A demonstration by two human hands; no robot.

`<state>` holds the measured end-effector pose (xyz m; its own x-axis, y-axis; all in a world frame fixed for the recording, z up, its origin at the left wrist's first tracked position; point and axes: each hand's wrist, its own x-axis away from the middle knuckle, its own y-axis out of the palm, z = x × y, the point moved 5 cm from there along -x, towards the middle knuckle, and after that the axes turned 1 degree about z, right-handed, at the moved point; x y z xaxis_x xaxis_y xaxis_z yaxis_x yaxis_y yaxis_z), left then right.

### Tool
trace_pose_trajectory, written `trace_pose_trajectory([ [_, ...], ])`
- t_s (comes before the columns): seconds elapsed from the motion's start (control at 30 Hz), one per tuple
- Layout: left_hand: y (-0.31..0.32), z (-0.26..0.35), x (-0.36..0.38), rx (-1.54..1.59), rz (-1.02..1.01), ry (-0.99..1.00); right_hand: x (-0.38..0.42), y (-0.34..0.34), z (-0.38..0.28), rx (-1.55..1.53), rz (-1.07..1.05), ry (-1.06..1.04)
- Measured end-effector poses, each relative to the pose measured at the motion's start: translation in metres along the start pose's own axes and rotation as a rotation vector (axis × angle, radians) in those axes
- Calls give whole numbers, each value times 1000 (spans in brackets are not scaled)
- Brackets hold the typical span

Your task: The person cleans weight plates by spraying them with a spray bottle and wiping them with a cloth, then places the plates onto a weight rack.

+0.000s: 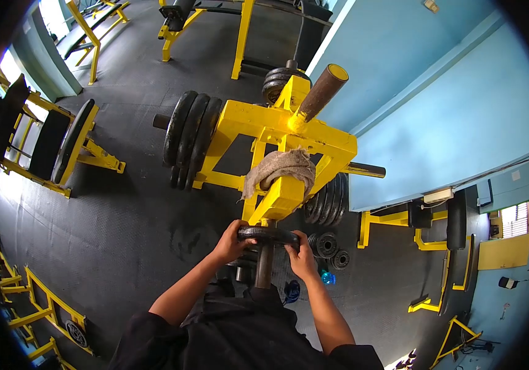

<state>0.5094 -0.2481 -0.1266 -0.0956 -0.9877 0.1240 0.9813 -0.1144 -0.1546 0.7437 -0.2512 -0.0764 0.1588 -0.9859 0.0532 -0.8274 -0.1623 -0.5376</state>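
Note:
My left hand (230,243) grips the left edge of a black weight plate (269,235). On its right edge, my right hand (302,254) has its fingers closed round the rim. The plate sits around a bare metal peg (264,266) that sticks out towards me from a yellow weight rack (246,116). Just above the plate, a brown cloth (280,168) is draped over the rack's yellow beam. More black plates (191,131) hang on the rack's left peg, and others (328,202) are low on its right side.
Loose small plates (325,245) lie on the black floor right of the rack, near a blue bottle (328,277). A padded bench (55,145) stands to the left. A blue wall (437,123) rises at the right, with yellow gym machines (440,237) beyond it.

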Motion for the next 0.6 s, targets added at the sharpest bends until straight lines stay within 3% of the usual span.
trace_pose_trajectory([
  [0.2,1,-11,-18,-22,37,65,-20,5,13,4,41,-15],
  [0.3,0,-10,-30,12,26,39,-30,8,24,39,53,-46],
  [0.37,-2,-4,-34,117,12,-92,-33,10,36,28,88,5],
  [0.6,2,-6,-32,130,49,-48,-28,15,33,38,104,32],
])
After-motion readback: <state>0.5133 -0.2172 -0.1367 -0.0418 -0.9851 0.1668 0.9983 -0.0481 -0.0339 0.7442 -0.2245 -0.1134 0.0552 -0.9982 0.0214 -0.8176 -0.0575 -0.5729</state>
